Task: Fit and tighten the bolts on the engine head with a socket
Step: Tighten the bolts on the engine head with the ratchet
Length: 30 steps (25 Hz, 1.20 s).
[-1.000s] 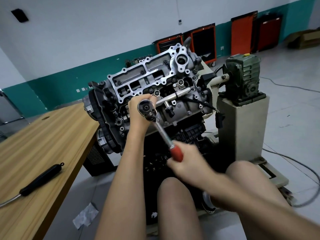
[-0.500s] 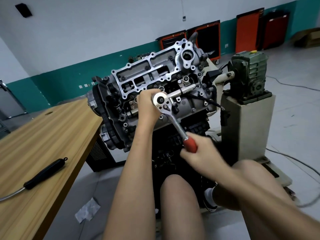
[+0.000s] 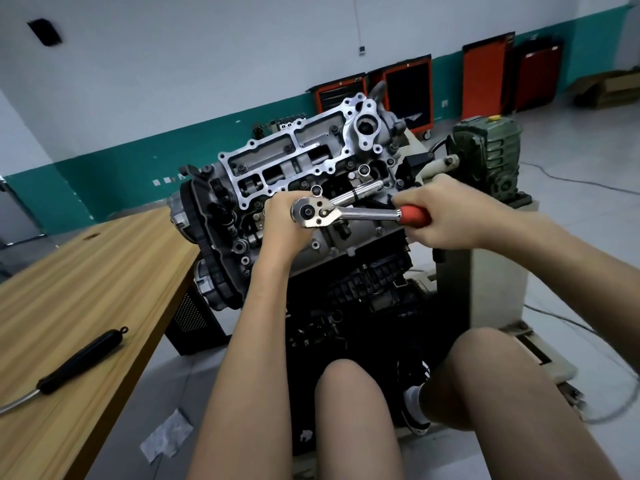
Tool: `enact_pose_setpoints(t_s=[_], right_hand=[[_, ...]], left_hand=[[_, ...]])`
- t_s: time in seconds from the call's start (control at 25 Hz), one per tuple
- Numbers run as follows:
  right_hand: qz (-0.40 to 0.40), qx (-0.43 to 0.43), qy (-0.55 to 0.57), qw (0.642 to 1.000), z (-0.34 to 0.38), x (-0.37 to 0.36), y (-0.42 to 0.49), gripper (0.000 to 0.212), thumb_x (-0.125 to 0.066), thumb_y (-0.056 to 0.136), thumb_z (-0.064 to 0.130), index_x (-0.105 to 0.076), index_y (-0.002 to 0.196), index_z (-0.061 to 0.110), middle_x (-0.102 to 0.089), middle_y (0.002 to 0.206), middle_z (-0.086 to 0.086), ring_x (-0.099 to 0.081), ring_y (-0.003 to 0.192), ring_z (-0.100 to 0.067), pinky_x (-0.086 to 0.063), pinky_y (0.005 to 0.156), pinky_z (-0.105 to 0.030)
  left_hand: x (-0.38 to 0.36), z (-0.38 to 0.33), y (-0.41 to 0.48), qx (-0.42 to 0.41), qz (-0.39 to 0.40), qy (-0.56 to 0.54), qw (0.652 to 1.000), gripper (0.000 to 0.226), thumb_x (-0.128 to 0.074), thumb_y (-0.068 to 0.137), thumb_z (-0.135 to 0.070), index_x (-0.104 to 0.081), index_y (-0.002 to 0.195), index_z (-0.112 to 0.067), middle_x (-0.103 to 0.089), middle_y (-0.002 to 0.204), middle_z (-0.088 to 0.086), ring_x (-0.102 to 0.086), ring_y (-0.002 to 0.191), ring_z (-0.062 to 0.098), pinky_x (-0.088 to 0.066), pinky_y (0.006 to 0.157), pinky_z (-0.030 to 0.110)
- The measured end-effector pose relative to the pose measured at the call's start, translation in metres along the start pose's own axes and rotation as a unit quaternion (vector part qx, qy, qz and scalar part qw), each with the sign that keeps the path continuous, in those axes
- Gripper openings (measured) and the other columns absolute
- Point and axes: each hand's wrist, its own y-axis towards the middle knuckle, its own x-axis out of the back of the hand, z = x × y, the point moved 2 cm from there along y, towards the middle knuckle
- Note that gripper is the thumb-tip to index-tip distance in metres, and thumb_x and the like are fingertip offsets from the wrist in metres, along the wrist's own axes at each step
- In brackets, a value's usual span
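The engine head [image 3: 277,168], grey metal with a bright machined cover, stands tilted on a stand in front of me. A chrome ratchet wrench [image 3: 346,214] with a red grip lies almost level across it, its round head at the left. My left hand [image 3: 282,225] is curled around the part under the ratchet head, where the socket and bolt are hidden. My right hand [image 3: 446,216] grips the red handle at the right end. Several bolt holes and bolts show along the cover's rim.
A wooden table [image 3: 86,289] lies to my left with a black-handled tool [image 3: 76,363] on it. A green gearbox [image 3: 485,150] sits on a pale pedestal at the right. Cables run over the floor. Red tool cabinets [image 3: 408,88] line the far wall. My knees are below.
My right hand has swung the ratchet handle counterclockwise, from pointing down and right to nearly level at the right. The left hand has stayed at the ratchet head.
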Motion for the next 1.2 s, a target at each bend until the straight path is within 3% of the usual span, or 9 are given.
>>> enact_pose_setpoints(t_s=[0.16, 0.4, 0.52, 0.64, 0.76, 0.88, 0.96, 1.12, 1.2], right_hand=[[-0.048, -0.055, 0.184, 0.98, 0.037, -0.061, -0.036, 0.037, -0.064, 0.072, 0.006, -0.044, 0.058, 0.033, -0.043, 0.05, 0.008, -0.042, 0.047, -0.009, -0.033, 0.051, -0.022], [-0.104, -0.162, 0.507, 0.84, 0.115, -0.142, -0.053, 0.024, -0.057, 0.068, 0.012, -0.041, 0.057, 0.026, -0.033, 0.047, 0.011, -0.028, 0.044, -0.006, -0.028, 0.044, -0.024], [-0.059, -0.107, 0.383, 0.915, 0.077, -0.109, -0.051, 0.031, -0.062, 0.072, 0.005, -0.041, 0.058, 0.023, -0.037, 0.046, 0.012, -0.032, 0.043, -0.004, -0.03, 0.046, -0.021], [0.024, -0.035, 0.137, 0.99, 0.016, -0.042, -0.022, 0.03, -0.064, 0.075, 0.003, -0.047, 0.061, 0.024, -0.046, 0.05, 0.009, -0.043, 0.043, -0.004, -0.037, 0.049, -0.022], [0.019, 0.018, -0.009, 1.0, -0.003, -0.002, 0.005, 0.025, -0.063, 0.077, 0.009, -0.051, 0.067, 0.029, -0.05, 0.052, 0.008, -0.049, 0.044, -0.002, -0.04, 0.048, -0.023], [-0.011, -0.031, 0.084, 0.996, 0.014, -0.033, -0.015, 0.037, -0.064, 0.073, 0.006, -0.042, 0.06, 0.032, -0.049, 0.052, 0.007, -0.05, 0.047, -0.012, -0.039, 0.051, -0.026], [-0.06, -0.076, 0.241, 0.966, 0.044, -0.079, -0.04, 0.039, -0.066, 0.071, -0.001, -0.038, 0.057, 0.023, -0.042, 0.05, 0.007, -0.039, 0.046, -0.007, -0.033, 0.049, -0.023], [-0.104, -0.166, 0.527, 0.827, 0.12, -0.148, -0.05, 0.032, -0.059, 0.071, 0.002, -0.04, 0.057, 0.024, -0.033, 0.05, 0.01, -0.029, 0.047, -0.007, -0.027, 0.045, -0.025], [-0.098, -0.161, 0.511, 0.839, 0.125, -0.147, -0.048, 0.031, -0.058, 0.071, 0.004, -0.042, 0.057, 0.026, -0.035, 0.048, 0.011, -0.03, 0.047, -0.006, -0.029, 0.046, -0.025]], left_hand=[[-0.003, -0.002, -0.002, 0.028, -0.05, -0.06, 0.997, 0.055, -0.058, 0.082, -0.003, -0.02, 0.047, -0.021, -0.022, 0.047, -0.001, -0.02, 0.05, 0.014, -0.018, 0.054, 0.03], [-0.012, -0.004, -0.001, 0.043, -0.084, -0.046, 0.994, 0.052, -0.06, 0.082, -0.004, -0.022, 0.047, -0.016, -0.021, 0.047, -0.001, -0.019, 0.047, 0.005, -0.019, 0.048, 0.02], [-0.007, 0.002, -0.003, 0.036, -0.07, -0.05, 0.996, 0.049, -0.06, 0.084, -0.008, -0.025, 0.049, -0.008, -0.026, 0.049, 0.014, -0.026, 0.052, 0.018, -0.023, 0.053, 0.027], [-0.003, 0.001, -0.001, 0.013, -0.039, -0.023, 0.999, 0.054, -0.056, 0.081, 0.001, -0.024, 0.045, -0.022, -0.026, 0.044, -0.005, -0.023, 0.051, 0.014, -0.02, 0.053, 0.028], [-0.002, 0.0, 0.0, -0.016, -0.025, 0.01, 0.999, 0.047, -0.052, 0.077, 0.007, -0.026, 0.047, -0.017, -0.027, 0.048, 0.004, -0.023, 0.054, 0.016, -0.021, 0.055, 0.028], [-0.003, 0.001, 0.0, 0.022, -0.049, -0.033, 0.998, 0.059, -0.06, 0.082, -0.004, -0.022, 0.043, -0.025, -0.022, 0.045, -0.009, -0.02, 0.05, 0.011, -0.018, 0.052, 0.027], [-0.009, -0.002, -0.001, 0.044, -0.06, -0.043, 0.996, 0.06, -0.059, 0.08, 0.0, -0.027, 0.036, -0.026, -0.022, 0.039, -0.009, -0.018, 0.047, 0.005, -0.016, 0.049, 0.023], [-0.012, 0.0, -0.001, 0.068, -0.091, -0.068, 0.991, 0.053, -0.059, 0.081, -0.001, -0.025, 0.043, -0.018, -0.026, 0.042, -0.01, -0.023, 0.044, 0.004, -0.021, 0.049, 0.019], [-0.008, 0.002, -0.001, 0.054, -0.091, -0.06, 0.993, 0.05, -0.061, 0.083, -0.007, -0.026, 0.048, -0.01, -0.027, 0.048, 0.003, -0.026, 0.05, 0.012, -0.023, 0.052, 0.024]])
